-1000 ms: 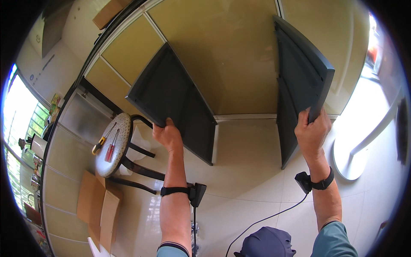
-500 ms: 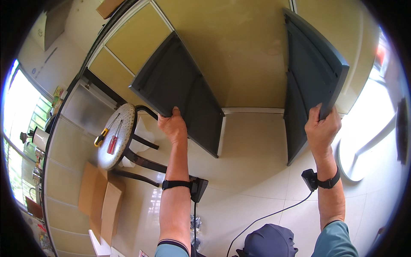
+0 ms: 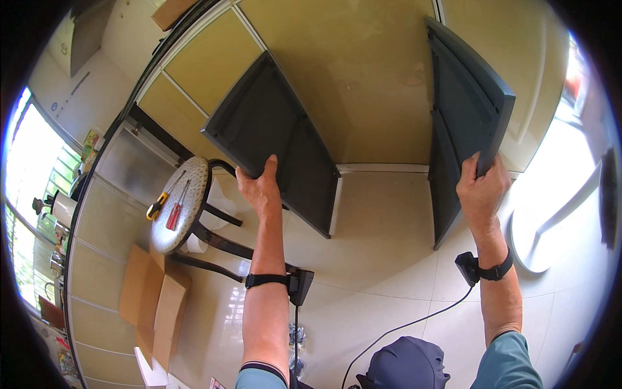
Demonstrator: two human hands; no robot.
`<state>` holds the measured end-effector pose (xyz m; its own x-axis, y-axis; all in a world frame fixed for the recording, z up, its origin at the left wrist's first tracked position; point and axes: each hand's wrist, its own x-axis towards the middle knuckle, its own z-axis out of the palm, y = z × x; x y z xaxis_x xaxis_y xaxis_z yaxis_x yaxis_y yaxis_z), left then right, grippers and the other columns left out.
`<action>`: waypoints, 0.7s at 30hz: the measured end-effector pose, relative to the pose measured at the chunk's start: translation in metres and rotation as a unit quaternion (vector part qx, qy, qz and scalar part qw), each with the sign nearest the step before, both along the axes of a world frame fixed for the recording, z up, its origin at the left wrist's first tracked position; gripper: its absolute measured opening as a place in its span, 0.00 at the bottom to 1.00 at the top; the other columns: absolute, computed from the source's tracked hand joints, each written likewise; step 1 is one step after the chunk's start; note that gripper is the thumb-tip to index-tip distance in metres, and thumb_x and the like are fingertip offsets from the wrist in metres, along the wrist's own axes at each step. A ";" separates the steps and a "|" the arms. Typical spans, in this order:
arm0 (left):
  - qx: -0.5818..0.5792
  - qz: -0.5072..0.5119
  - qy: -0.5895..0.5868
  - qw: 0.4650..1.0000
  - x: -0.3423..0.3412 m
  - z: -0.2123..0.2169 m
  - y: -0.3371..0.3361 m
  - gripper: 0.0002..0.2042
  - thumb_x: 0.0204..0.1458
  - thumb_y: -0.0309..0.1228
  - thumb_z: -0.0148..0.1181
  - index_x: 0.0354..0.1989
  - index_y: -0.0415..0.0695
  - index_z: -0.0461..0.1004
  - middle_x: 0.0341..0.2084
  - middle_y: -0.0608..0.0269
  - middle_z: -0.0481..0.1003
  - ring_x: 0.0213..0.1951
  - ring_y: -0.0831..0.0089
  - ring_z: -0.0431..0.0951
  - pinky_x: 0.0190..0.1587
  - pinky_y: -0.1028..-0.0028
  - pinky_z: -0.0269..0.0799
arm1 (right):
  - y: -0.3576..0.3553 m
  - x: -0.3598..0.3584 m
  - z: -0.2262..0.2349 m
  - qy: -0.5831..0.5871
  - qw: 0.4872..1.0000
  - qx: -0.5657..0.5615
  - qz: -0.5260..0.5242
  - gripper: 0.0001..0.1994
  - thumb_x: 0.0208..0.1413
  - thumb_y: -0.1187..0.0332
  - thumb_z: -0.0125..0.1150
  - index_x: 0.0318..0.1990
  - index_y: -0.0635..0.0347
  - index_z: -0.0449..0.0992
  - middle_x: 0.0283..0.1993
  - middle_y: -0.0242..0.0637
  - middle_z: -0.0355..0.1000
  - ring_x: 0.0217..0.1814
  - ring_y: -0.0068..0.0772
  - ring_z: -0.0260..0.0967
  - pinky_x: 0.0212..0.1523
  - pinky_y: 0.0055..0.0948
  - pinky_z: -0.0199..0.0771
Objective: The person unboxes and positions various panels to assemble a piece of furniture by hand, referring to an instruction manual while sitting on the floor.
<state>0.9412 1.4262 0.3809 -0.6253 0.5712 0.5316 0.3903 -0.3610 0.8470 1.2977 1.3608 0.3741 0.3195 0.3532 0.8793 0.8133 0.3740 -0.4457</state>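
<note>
Two dark grey panels stand upright on the tiled floor, apart from each other, against a yellowish glossy cabinet front (image 3: 363,97). My left hand (image 3: 260,191) grips the near edge of the left panel (image 3: 272,123), thumb on its inner face and fingers hidden behind. On the other side, my right hand (image 3: 483,193) is wrapped round the near edge of the right panel (image 3: 466,97), which shows a ribbed inner face. Both panels angle outward toward me. Each wrist wears a black strap with a small black device.
To the left is a round stool (image 3: 184,214) with dark legs, bearing a yellow-and-black-handled screwdriver (image 3: 157,206) and a red-handled screwdriver (image 3: 173,216). An open cardboard box (image 3: 155,301) sits below it. At right stands a white round base (image 3: 531,249). A thin cable (image 3: 402,324) trails from my right wrist.
The right panel's upper near corner has swung slightly left along with my right hand. The left panel's near corner has shifted slightly right, and my left thumb now points more upward.
</note>
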 end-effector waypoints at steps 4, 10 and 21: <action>0.021 -0.012 -0.009 1.000 -0.002 -0.002 0.001 0.22 0.41 0.30 0.70 0.45 0.34 0.72 0.40 0.55 0.76 0.43 0.66 0.75 0.50 0.70 0.68 | -0.001 0.000 0.001 0.007 1.000 -0.001 0.001 0.03 0.46 0.80 0.55 0.30 0.67 0.69 0.26 0.46 0.67 0.25 0.53 0.66 0.28 0.38 0.69; 0.011 -0.009 -0.008 1.000 -0.002 0.001 0.001 0.23 0.41 0.30 0.71 0.45 0.34 0.71 0.40 0.55 0.76 0.42 0.66 0.75 0.50 0.70 0.68 | 0.001 -0.002 0.000 -0.001 1.000 0.002 -0.005 0.03 0.47 0.79 0.55 0.30 0.67 0.70 0.26 0.46 0.67 0.25 0.53 0.66 0.28 0.37 0.69; 0.004 -0.024 -0.011 1.000 -0.014 -0.005 0.001 0.26 0.41 0.30 0.72 0.48 0.33 0.70 0.41 0.56 0.76 0.44 0.67 0.75 0.51 0.71 0.68 | 0.002 -0.007 -0.005 0.021 1.000 -0.007 -0.013 0.02 0.50 0.77 0.55 0.31 0.67 0.70 0.23 0.48 0.67 0.24 0.54 0.66 0.27 0.38 0.69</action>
<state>0.9271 1.4270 0.3761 -0.6088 0.5975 0.5219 0.3529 -0.3853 0.8527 1.2906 1.3628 0.3696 0.3646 0.3567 0.8601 0.8033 0.3466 -0.4843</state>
